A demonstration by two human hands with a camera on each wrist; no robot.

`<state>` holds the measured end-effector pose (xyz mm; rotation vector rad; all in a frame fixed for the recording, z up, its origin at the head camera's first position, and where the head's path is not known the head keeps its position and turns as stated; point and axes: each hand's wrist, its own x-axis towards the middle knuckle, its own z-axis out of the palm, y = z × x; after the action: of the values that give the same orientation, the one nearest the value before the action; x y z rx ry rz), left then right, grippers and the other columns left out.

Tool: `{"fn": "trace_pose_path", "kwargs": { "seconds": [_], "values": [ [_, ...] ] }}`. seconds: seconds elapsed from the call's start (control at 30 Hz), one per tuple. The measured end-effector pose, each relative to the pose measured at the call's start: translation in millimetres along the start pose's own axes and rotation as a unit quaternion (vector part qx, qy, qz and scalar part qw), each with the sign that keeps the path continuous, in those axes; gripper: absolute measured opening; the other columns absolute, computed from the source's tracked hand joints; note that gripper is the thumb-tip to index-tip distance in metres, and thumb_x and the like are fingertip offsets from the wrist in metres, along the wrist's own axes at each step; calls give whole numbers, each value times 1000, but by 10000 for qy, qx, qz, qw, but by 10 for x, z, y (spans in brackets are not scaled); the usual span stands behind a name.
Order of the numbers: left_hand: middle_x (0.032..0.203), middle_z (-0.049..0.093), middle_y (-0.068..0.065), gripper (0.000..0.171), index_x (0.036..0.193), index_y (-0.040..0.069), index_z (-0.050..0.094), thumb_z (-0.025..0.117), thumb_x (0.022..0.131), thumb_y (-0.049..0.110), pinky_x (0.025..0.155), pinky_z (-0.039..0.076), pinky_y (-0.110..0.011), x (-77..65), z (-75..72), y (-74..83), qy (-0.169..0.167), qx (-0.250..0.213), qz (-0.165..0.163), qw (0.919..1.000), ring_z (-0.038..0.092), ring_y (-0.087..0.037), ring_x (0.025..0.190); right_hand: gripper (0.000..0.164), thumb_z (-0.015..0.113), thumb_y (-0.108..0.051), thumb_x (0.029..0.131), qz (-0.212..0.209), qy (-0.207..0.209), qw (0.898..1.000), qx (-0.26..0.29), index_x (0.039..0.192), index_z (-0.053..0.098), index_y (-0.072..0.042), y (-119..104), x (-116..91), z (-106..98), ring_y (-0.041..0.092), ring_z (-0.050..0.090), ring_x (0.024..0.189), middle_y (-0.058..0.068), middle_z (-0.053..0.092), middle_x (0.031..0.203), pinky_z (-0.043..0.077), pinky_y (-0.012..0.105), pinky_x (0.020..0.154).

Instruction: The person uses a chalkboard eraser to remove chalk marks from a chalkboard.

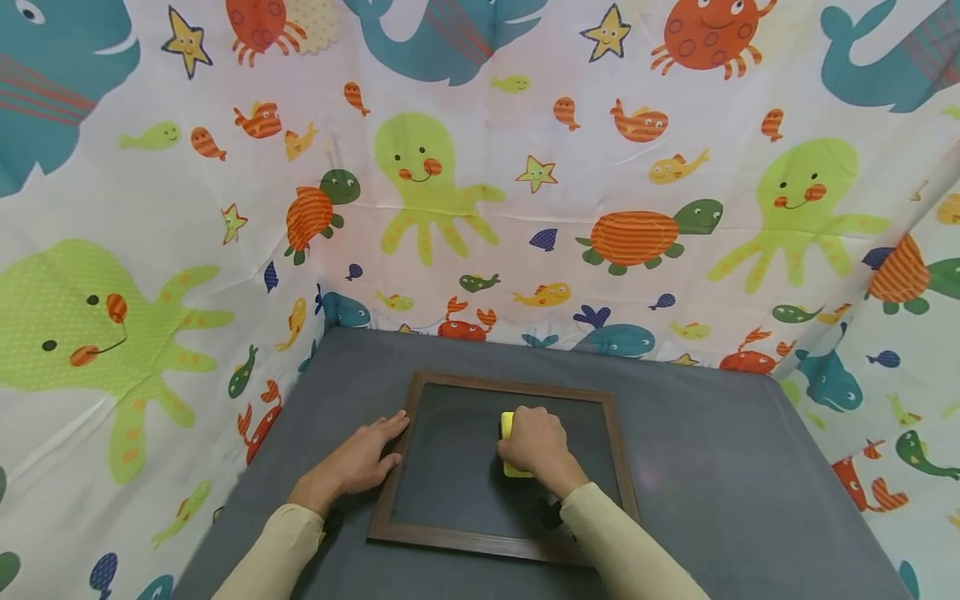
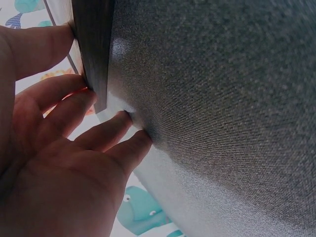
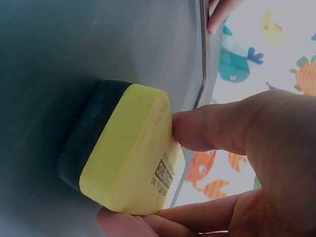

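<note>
A chalkboard (image 1: 457,450) in a brown wooden frame lies flat on the grey table. My right hand (image 1: 536,446) grips a yellow eraser (image 3: 131,148) by its sides, thumb on one side and fingers on the other. The eraser's dark felt face lies against the board surface, right of the board's middle. Dark lettering shows on its yellow back. At the board's left edge, my left hand (image 1: 360,458) rests with fingers extended, thumb and fingertips touching the frame (image 2: 91,54). In the left wrist view, two of its fingertips reach the table cloth.
Grey cloth covers the table (image 1: 720,483) around the board. A white curtain (image 1: 480,208) printed with sea animals hangs along the back and both sides. Faint pale marks (image 3: 96,19) show on the board surface in the right wrist view.
</note>
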<state>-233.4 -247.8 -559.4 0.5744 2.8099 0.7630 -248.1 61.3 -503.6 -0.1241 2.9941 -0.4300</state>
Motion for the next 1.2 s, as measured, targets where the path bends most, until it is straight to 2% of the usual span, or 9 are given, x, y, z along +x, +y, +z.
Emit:
{"fn": "trace_pose_path", "kwargs": {
  "seconds": [0.27,0.5,0.63,0.93,1.03,1.2],
  "values": [
    [166,28,-3,65,158,13,35,64,100,21,118,28,-60,7,-15,19,-85,33,-102,9999,26,-38,151,27,75,-33,80,-232,-144,9995,-187,83,62,-10,-311,78,75,23,53,57,5,55,70,46,35,47],
    [165,28,-4,65,157,12,36,65,99,21,118,29,-60,19,-20,24,-61,56,-101,9999,27,-39,151,28,75,-34,81,-493,-387,9975,-317,88,64,-9,-532,125,99,22,54,60,5,56,71,47,36,51],
    [165,29,-5,64,157,12,36,64,100,21,118,29,-60,22,-27,31,-34,81,-77,9999,28,-40,150,29,77,-33,80,-664,-453,9959,-404,90,64,-9,-609,144,122,21,54,60,4,55,71,48,35,51],
    [164,31,-7,63,156,9,38,65,99,19,118,29,-60,41,-37,48,18,110,-56,9999,30,-42,149,21,75,-29,79,-1176,-406,9890,-800,83,62,-12,-682,161,145,20,53,59,2,55,71,48,34,49],
    [164,31,-7,64,156,9,38,65,99,19,118,29,-59,42,-38,51,3,117,-49,9999,30,-41,149,20,75,-29,80,-1424,-489,9837,-987,85,65,-13,-688,160,152,18,53,63,2,56,76,51,34,54],
    [163,33,-8,64,155,9,39,66,98,18,117,30,-60,42,-27,51,18,171,-31,9998,32,-43,148,19,75,-31,83,-1801,-623,9728,-1320,91,71,-15,-703,157,164,19,54,78,2,60,90,55,39,70]
  ]
}}
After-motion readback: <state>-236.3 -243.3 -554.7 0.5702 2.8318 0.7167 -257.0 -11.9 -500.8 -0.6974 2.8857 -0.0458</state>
